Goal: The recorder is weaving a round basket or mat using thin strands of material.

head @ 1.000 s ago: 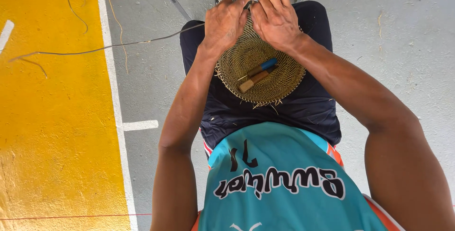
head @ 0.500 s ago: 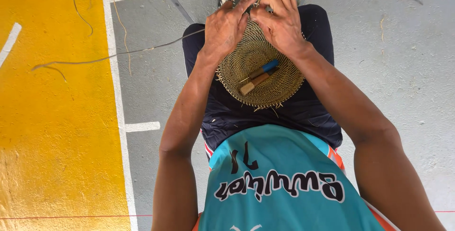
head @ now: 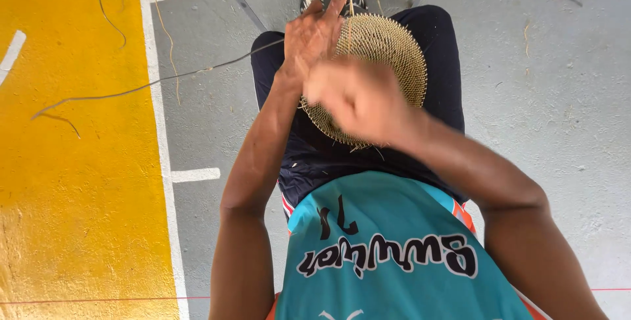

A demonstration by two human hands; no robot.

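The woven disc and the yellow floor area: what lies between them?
In the head view, between the woven disc and the yellow floor area lie the left hand, grey floor with a thin strand, and a white line.

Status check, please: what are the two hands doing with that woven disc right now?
Left hand grips the woven disc's far rim, fingers spread. Right hand blurred over its near half; grip unclear. Disc on lap, loose strand trailing left. Nothing blocking.

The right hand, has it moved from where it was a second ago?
Yes. The right hand has left the far rim of the woven disc and come back toward the body, now blurred over its near half.
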